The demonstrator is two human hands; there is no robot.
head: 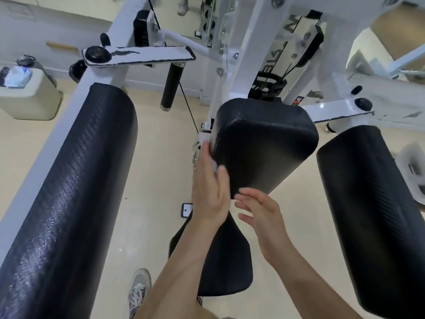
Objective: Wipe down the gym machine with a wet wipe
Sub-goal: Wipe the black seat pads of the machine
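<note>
White wet wipe [215, 164] lies flattened against the side of the centre pad [264, 143] under the left hand [208, 183], fingers straight. The right hand [259, 215] hovers beside, fingers loosely spread. Firm, overlapping downward strokes would serve best.

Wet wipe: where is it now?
The wet wipe sits centre of the head view, pressed under the left hand against the left side of the middle black pad.
</note>
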